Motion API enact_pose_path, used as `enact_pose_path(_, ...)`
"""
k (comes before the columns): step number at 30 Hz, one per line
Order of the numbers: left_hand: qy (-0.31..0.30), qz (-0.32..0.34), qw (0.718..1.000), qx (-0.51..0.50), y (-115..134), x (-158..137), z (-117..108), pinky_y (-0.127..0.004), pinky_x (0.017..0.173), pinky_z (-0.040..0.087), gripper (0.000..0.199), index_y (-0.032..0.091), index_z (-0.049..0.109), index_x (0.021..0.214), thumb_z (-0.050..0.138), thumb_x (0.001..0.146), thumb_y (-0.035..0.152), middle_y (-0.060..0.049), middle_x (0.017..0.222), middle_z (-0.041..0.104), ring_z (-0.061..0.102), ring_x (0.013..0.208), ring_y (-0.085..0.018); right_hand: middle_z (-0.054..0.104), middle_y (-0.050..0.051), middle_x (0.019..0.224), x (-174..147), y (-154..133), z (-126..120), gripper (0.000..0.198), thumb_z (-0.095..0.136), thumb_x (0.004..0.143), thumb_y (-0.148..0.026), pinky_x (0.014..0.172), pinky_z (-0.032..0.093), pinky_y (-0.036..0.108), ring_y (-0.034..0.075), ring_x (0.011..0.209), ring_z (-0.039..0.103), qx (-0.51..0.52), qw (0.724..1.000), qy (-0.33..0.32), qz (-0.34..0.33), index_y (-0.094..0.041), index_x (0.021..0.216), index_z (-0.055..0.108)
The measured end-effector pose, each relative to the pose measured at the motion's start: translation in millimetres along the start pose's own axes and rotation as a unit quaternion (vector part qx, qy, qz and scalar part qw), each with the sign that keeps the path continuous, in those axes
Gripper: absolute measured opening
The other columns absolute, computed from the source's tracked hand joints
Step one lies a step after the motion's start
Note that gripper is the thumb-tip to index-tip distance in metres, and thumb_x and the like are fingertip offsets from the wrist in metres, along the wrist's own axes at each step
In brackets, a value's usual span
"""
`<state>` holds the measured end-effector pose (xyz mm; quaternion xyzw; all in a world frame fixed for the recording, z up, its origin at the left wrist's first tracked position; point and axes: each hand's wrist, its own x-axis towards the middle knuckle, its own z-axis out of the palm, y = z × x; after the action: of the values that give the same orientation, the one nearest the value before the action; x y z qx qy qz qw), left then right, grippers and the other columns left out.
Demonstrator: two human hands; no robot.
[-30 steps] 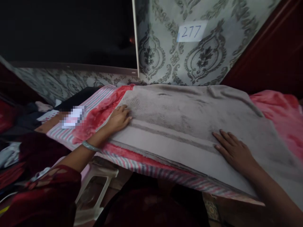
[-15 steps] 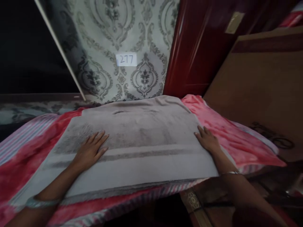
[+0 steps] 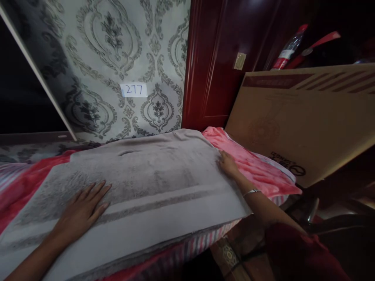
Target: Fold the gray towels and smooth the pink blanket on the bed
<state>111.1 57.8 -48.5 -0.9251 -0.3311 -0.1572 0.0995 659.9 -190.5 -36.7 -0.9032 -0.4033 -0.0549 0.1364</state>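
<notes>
A grey plush towel (image 3: 164, 222) with a flat stripe band lies spread and folded over in front of me, with a small dark-edged crease near its far side. My left hand (image 3: 80, 212) rests flat on its left part, palm down, fingers spread. At the towel's right edge, close to the far corner of the top layer, is my right hand (image 3: 229, 166). Its fingers are drawn together on that edge, with the fingertips partly hidden.
Beneath the towel lies a pink-red blanket (image 3: 252, 168) with a striped underside. A large cardboard box (image 3: 293, 125) leans at the right, a bottle (image 3: 288, 50) behind it. Patterned wallpaper (image 3: 123, 47) bearing a paper label (image 3: 134, 90), a dark screen (image 3: 20, 89) and a red door (image 3: 211, 70) stand behind.
My view has turned to the right. My right hand has shifted towards the towel's far right corner, and its spread fingers have drawn together. My left hand stays flat on the towel.
</notes>
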Motion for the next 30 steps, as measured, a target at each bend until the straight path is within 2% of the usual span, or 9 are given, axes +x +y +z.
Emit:
enact_pose_path(4,-0.001,0.002,1.0,0.0,-0.8,-0.8,-0.3,-0.054,0.113,0.041,0.058,0.045,0.046,0.147,0.041,0.089,0.051,0.01,0.15,0.051,0.042,0.143,-0.031,0.034,0.012,0.161,34.9,-12.3,-5.0,0.059,0.039,0.095,-0.015,0.12,0.029,0.04,0.026,0.148,0.029,0.008,0.999,-0.013,-0.038,-0.013,0.154,0.036)
enact_pose_path(9,-0.015,0.006,1.0,0.005,-7.6,-2.8,6.6,-0.055,0.114,0.038,0.063,0.029,0.051,0.148,0.039,0.091,0.052,-0.004,0.156,0.044,0.04,0.144,-0.034,0.041,0.008,0.158,63.4,-16.5,-0.7,0.061,0.042,0.089,-0.006,0.116,0.035,0.047,0.03,0.148,0.027,0.015,0.998,-0.04,-0.042,-0.02,0.149,0.046)
enact_pose_path(13,-0.012,0.017,1.0,0.008,-11.8,-5.0,8.7,-0.056,0.113,0.039,0.062,0.028,0.052,0.147,0.04,0.091,0.053,-0.006,0.156,0.042,0.041,0.143,-0.034,0.052,0.013,0.148,80.5,-12.0,1.7,0.061,0.05,0.083,-0.008,0.108,0.043,0.048,0.032,0.139,0.042,0.029,0.998,-0.059,-0.027,-0.02,0.143,0.053)
enact_pose_path(16,-0.011,0.021,1.0,0.012,-13.6,-5.8,8.5,-0.055,0.113,0.04,0.062,0.029,0.051,0.147,0.041,0.091,0.054,-0.005,0.155,0.043,0.041,0.143,-0.034,0.059,0.019,0.137,93.0,-6.4,-2.7,0.051,0.059,0.078,-0.012,0.105,0.043,0.047,0.036,0.131,0.048,0.054,0.997,-0.055,-0.007,-0.014,0.128,0.065)
enact_pose_path(19,-0.017,0.016,1.0,0.016,-14.5,-5.6,8.9,-0.053,0.114,0.04,0.063,0.029,0.05,0.148,0.041,0.09,0.054,-0.004,0.155,0.044,0.041,0.144,-0.033,0.067,0.018,0.118,102.3,0.9,-11.2,0.032,0.064,0.074,-0.015,0.101,0.044,0.04,0.035,0.121,0.054,0.105,0.993,-0.044,0.011,-0.011,0.105,0.073)
enact_pose_path(23,-0.012,0.001,1.0,0.012,-11.4,-4.7,7.8,-0.052,0.115,0.039,0.063,0.036,0.048,0.149,0.038,0.089,0.055,0.001,0.155,0.043,0.04,0.144,-0.031,0.069,0.01,0.102,99.1,13.2,-19.3,0.028,0.062,0.081,-0.026,0.084,0.049,0.029,0.023,0.097,0.062,0.22,0.974,-0.035,0.028,-0.012,0.105,0.067)
enact_pose_path(27,-0.004,-0.017,1.0,0.003,-5.0,-3.8,2.7,-0.052,0.115,0.041,0.062,0.054,0.034,0.15,0.04,0.088,0.054,0.015,0.151,0.046,0.041,0.144,-0.028,0.069,0.005,0.084,76.2,27.9,-19.3,0.036,0.064,0.083,-0.045,0.068,0.049,0.026,0.017,0.075,0.061,0.33,0.939,-0.074,0.056,-0.014,0.1,0.064)
enact_pose_path(29,-0.008,-0.015,1.0,0.0,-3.8,-3.3,1.0,-0.052,0.115,0.04,0.061,0.055,0.034,0.149,0.04,0.089,0.053,0.016,0.15,0.047,0.042,0.144,-0.028,0.066,0.003,0.074,62.2,35.5,-18.7,0.036,0.065,0.081,-0.05,0.064,0.049,0.026,0.016,0.068,0.059,0.364,0.923,-0.108,0.065,-0.015,0.088,0.063)
enact_pose_path(30,-0.01,-0.012,1.0,0.0,-3.9,-3.1,0.6,-0.053,0.114,0.04,0.061,0.051,0.037,0.15,0.04,0.089,0.053,0.013,0.151,0.047,0.041,0.144,-0.029,0.064,0.002,0.07,55.3,39.2,-18.6,0.036,0.065,0.08,-0.052,0.063,0.049,0.026,0.015,0.066,0.057,0.374,0.917,-0.121,0.068,-0.016,0.083,0.062)
